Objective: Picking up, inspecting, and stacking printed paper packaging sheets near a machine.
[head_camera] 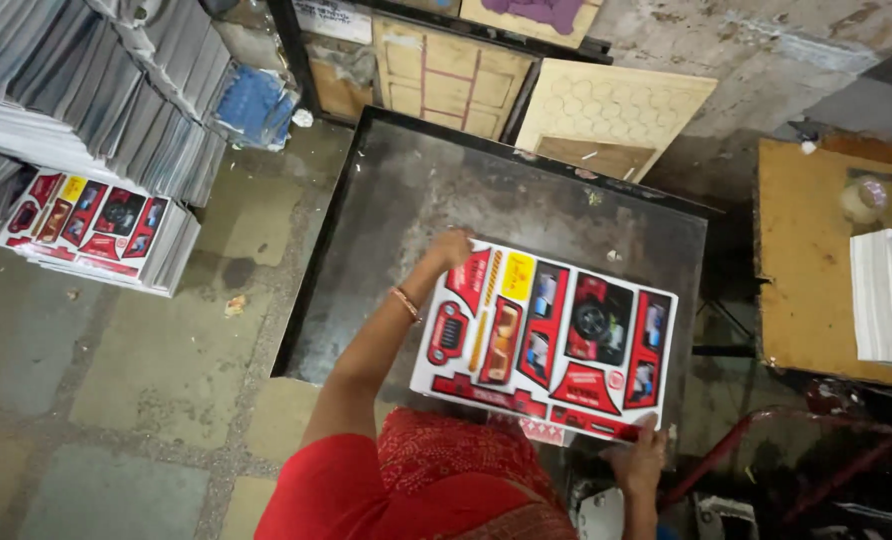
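Workshop with stone floor; dark metal table [386,210] at centre, printed sheet in hand.

A red-and-white printed card sheet [546,335] lies flat on the table's near right part. The left hand [451,248] has its grip closed on the sheet's far left corner; the right hand [638,462] pinches the near right edge. Stacks of matching sheets [86,225] stand at left on the floor, and another pile [886,300] rests on a wooden bench [801,270] at right.
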